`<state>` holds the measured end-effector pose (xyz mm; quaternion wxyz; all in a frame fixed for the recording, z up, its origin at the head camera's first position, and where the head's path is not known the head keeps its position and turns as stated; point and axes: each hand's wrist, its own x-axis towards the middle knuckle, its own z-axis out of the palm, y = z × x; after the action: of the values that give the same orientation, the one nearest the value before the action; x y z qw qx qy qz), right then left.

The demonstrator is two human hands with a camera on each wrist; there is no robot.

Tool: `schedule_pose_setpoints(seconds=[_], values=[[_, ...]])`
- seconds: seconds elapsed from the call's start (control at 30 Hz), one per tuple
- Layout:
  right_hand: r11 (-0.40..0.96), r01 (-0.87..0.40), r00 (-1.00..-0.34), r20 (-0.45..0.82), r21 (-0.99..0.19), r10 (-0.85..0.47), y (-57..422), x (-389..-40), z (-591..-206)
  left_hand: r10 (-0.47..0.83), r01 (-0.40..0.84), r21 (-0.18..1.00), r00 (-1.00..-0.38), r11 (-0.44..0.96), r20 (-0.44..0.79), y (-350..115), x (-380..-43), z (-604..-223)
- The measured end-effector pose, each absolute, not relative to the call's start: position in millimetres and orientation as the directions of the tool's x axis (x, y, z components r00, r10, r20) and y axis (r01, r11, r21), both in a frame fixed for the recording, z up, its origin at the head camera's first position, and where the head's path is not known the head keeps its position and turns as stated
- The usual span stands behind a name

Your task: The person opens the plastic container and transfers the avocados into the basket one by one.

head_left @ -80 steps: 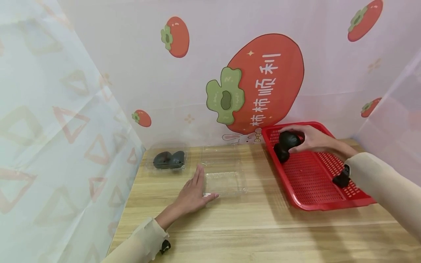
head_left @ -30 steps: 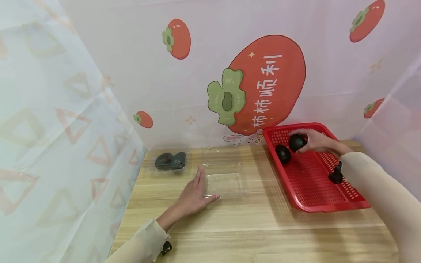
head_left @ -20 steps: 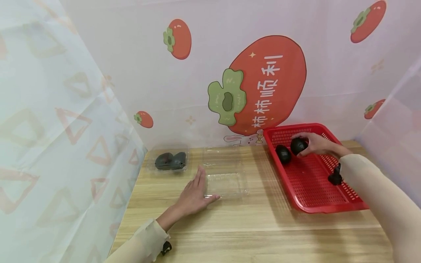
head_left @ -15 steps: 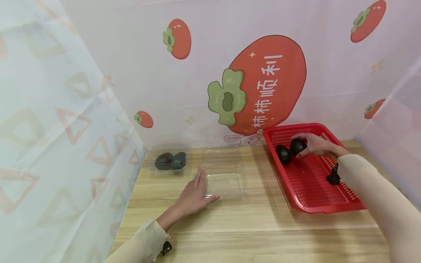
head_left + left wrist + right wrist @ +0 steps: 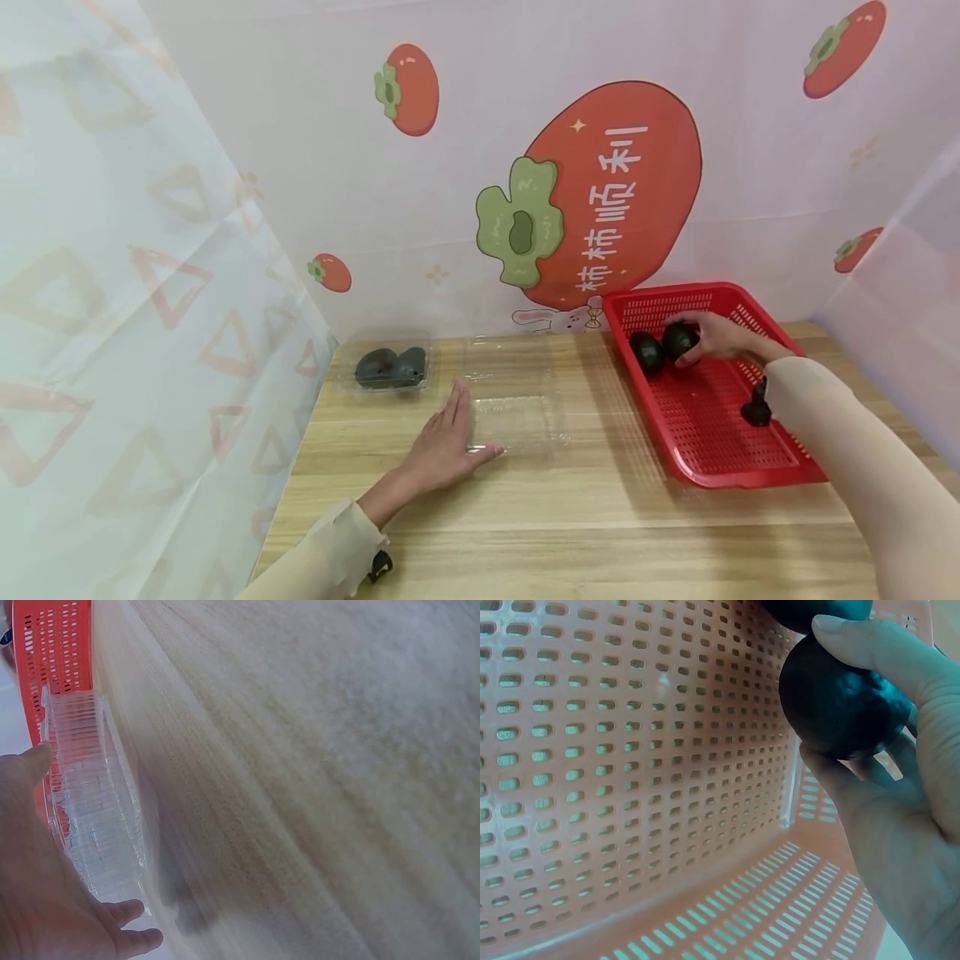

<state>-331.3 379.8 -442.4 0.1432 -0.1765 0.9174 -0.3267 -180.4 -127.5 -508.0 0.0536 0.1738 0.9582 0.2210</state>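
Observation:
In the head view my right hand [image 5: 716, 335] grips a dark avocado [image 5: 680, 342] in the far left part of the red basket [image 5: 697, 480]. A second dark avocado [image 5: 647, 353] lies just left of it. The right wrist view shows thumb and fingers curled round the held avocado [image 5: 840, 697], with the other one partly in frame above. My left hand [image 5: 444, 442] lies along the left side of a clear plastic clamshell box [image 5: 513, 421], its fingers straight and thumb spread at the near edge. The box's lid stands open behind, and nothing shows inside it.
Left of the open box, near the back wall, a clear clamshell box [image 5: 345, 379] holds two dark avocados [image 5: 390, 368]. All this stands on a wooden table [image 5: 570, 533], with patterned sheets [image 5: 420, 208] rising at the back and both sides.
My right hand has moved the avocado down and slightly right, away from in front of the second one, which shows more fully. My left hand stays at the open box.

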Motion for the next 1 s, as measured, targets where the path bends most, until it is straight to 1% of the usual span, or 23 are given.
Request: schedule_pose_setpoints(seconds=[0.33, 0.8, 1.0], values=[[0.733, -0.223, -0.891, -0.172, -0.642, -0.421, 377.6, -331.0, -445.3, 0.353, 0.298, 0.439, -0.934, 0.848, -0.049, -127.3, -179.1, -506.4], [0.754, -0.227, -0.883, -0.195, -0.616, -0.426, 374.1, -334.9, -452.9, 0.358, 0.304, 0.437, -0.933, 0.846, -0.044, -128.0, -180.2, -507.0], [0.747, -0.233, -0.876, -0.199, -0.622, -0.439, 374.8, -333.8, -451.9, 0.357, 0.304, 0.437, -0.933, 0.847, -0.044, -127.0, -179.9, -505.9]])
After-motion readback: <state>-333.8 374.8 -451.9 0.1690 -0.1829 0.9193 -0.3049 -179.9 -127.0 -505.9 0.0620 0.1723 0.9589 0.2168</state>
